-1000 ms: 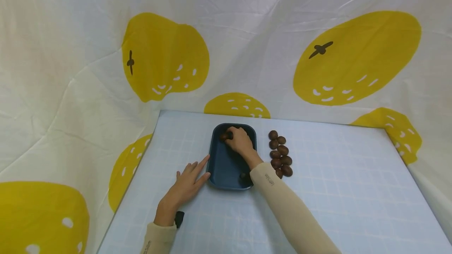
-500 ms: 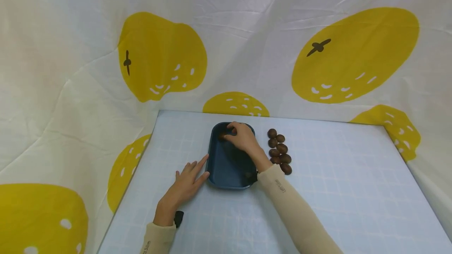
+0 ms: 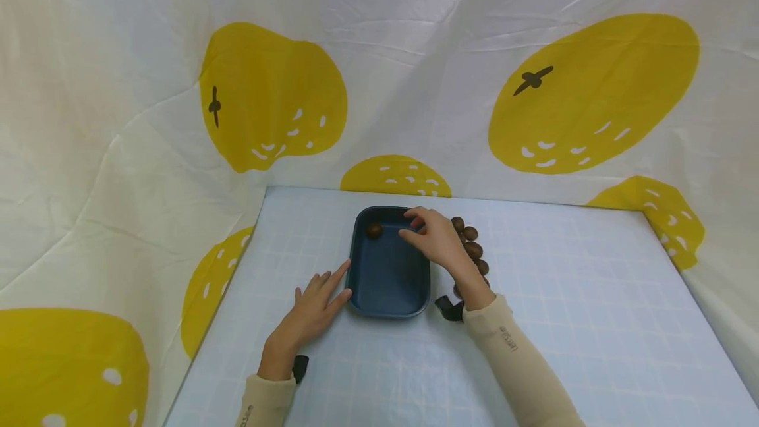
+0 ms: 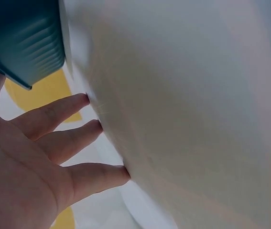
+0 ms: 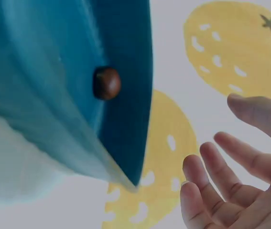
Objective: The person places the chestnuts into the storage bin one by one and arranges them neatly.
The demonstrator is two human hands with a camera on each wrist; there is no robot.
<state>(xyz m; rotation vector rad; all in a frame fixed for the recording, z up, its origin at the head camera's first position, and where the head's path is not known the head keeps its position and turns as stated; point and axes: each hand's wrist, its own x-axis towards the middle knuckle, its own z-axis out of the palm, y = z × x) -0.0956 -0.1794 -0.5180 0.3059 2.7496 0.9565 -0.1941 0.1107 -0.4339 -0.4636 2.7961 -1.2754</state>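
Observation:
A dark blue rectangular tray (image 3: 388, 282) lies on the table with one chestnut (image 3: 374, 230) in its far left corner. The right wrist view shows that chestnut (image 5: 109, 83) brown, rounded and glossy. Over the tray's right edge hovers my right hand (image 3: 435, 236), fingers loosely bent and apart, holding nothing. My left hand (image 3: 311, 312) rests on the cloth left of the tray, fingers spread. Its index finger and thumb reach the tray's left rim; in the left wrist view the other fingertips (image 4: 94, 126) press on the cloth.
Several more chestnuts (image 3: 473, 250) stand in a rough double column just right of the tray, partly hidden by my right hand and wrist. A pale blue checked cloth (image 3: 593, 321) covers the table. Behind it hangs a white curtain (image 3: 415, 84) with yellow fruit prints.
My right hand has let go of the chestnut in the tray's far left corner and drawn back to the right. The left hand stays where it was.

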